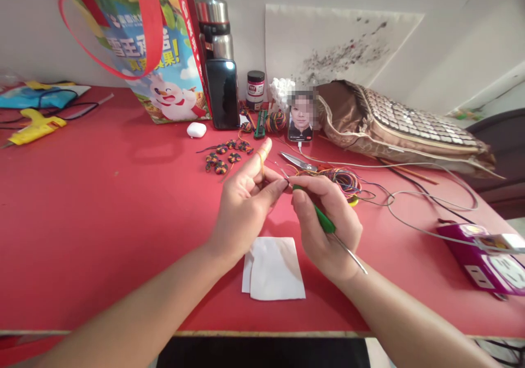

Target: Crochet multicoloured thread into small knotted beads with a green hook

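Observation:
My left hand (246, 196) pinches a thin multicoloured thread between thumb and fingers, with the thread looped over the raised forefinger. My right hand (326, 223) grips a crochet hook (326, 223) with a green handle and a metal shaft that sticks out past the wrist; its tip meets the pinched thread. Both hands hover over the red table (102, 220). A tangle of rainbow thread (344, 181) lies just beyond my right hand. Several small crocheted rainbow pieces (223, 157) lie behind my left hand.
A folded white tissue (274, 268) lies under my hands. Scissors (299, 162), a phone (301, 117) on a white cable, an earbud case (196, 130), a printed bag (159, 45), a flask (214, 26), a beaded purse (402, 124), a purple power strip (486, 258) and a yellow glue gun (35, 126) surround them.

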Demonstrator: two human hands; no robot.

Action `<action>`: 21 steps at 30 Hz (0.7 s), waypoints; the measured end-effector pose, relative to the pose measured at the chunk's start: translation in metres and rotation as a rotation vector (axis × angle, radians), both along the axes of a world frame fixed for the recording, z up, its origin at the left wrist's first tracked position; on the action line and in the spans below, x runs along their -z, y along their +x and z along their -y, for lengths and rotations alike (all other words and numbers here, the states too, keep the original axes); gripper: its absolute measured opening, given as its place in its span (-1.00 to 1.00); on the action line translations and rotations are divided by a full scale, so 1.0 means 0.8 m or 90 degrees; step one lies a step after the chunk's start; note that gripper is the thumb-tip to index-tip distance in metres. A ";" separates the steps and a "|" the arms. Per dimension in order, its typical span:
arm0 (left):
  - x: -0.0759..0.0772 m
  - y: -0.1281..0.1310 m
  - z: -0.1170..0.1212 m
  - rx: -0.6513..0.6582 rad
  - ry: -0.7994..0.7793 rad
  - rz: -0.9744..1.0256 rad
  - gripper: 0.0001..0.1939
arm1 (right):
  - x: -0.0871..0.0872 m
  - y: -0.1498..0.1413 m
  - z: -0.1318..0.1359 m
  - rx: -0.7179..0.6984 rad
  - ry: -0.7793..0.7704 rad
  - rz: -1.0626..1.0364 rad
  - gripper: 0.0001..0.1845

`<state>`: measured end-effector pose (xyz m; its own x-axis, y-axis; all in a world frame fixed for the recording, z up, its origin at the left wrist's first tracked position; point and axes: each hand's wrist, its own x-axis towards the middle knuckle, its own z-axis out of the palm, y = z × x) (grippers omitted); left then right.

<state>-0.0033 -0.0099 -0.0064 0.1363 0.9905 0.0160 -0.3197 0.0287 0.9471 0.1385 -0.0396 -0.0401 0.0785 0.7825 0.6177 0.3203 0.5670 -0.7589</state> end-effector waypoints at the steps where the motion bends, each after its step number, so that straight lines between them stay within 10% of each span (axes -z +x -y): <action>1: 0.000 -0.002 -0.002 0.009 -0.011 0.020 -0.25 | 0.001 0.000 0.001 -0.010 -0.010 -0.016 -0.80; 21: 0.004 -0.004 -0.004 0.017 -0.012 0.084 -0.27 | -0.011 -0.006 -0.005 -0.102 -0.129 -0.278 -0.82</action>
